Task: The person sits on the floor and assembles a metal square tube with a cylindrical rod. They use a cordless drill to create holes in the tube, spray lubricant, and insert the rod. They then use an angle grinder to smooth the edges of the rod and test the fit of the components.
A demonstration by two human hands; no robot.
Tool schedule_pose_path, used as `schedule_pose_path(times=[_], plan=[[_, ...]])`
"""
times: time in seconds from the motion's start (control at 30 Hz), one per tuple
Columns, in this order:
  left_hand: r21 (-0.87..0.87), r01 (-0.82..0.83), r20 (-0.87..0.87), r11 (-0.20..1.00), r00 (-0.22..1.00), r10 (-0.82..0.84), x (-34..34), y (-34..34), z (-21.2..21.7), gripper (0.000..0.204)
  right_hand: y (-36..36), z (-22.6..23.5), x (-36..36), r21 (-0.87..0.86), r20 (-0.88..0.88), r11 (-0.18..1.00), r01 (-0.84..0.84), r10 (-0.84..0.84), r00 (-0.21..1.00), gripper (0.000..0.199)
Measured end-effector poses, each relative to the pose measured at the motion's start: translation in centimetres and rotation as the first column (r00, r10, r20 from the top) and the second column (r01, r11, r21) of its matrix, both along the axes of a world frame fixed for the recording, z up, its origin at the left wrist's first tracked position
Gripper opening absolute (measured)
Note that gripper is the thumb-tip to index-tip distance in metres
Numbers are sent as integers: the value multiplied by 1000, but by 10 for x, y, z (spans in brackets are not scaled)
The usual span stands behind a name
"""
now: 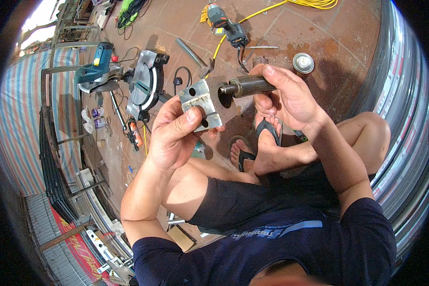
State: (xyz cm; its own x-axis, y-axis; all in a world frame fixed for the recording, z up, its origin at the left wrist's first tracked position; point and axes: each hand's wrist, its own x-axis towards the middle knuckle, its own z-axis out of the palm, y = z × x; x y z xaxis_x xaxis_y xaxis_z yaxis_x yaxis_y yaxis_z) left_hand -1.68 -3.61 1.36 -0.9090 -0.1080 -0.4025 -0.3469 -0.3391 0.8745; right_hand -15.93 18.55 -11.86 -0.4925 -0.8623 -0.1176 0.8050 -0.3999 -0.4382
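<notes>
In front of me, my left hand (168,137) pinches a bent metal bracket (199,94), thumb pressed on its shiny face. Round holes go through that face, and a larger hole shows in the plate on its right side. The fingers of my right hand (293,95) are closed round a dark steel cylinder (253,86) with a narrower stepped pin at its left end. This pin points at the larger hole and lies just by it; I cannot tell whether it touches the edge. Part of the cylinder is hidden by my right fingers.
Beyond my hands, a hammer (191,53), a power tool (229,27) and a spray can (303,63) are on the tiled floor. A mitre saw (145,86) stands at the left. A yellow cable (260,15) crosses the far floor. Wrapped bundles (400,109) line the right.
</notes>
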Motion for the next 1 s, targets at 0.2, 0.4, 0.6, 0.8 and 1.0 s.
schedule_pose_path(times=[0.2,0.4,0.6,0.8,1.0], plan=[[8,14,-14,1000,1000,-14,-1,2,0,55,-3,-4,3,-43,81,998,-42,45,996,44],[15,17,-1,1000,1000,-17,-1,3,2,53,-7,-11,3,-82,113,992,-97,106,988,44],[-115,36,32,993,999,-32,-1,1,1,73,-7,-9,3,-55,-7,998,20,-21,1000,32],[-14,-6,2,1000,1000,6,-1,1,1,49,0,3,2,118,-364,963,242,-185,913,33],[-22,-18,8,1000,1000,18,-3,3,1,48,7,19,2,82,-738,889,451,-250,626,41]])
